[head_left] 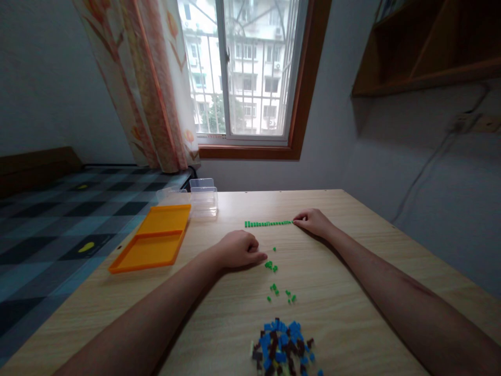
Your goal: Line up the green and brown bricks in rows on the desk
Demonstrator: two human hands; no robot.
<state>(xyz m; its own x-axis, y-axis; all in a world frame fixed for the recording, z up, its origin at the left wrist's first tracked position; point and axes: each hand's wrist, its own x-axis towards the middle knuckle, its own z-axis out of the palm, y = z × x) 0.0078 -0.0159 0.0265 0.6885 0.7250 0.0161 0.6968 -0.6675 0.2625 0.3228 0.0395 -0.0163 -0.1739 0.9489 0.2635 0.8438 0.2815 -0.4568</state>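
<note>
Light touch now, lest we jog the green row (260,224) near the far edge of the bench (219,324): right hand (313,222) nearly closed at its end, left hand (238,249) half-curled beside loose green pieces (269,265), both holds unclear.

- Lit from the window (256,73), glaring to near white there
- Dim toward the corners, darkest inside the shelf (422,57)
- Shadowed softly beneath the hands (239,249) (313,222)
- Stretched noticeably toward the edges

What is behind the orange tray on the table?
Clear plastic containers are visible behind the orange tray. The tray hides the lower part of the left container; anything there cannot be seen.
</note>
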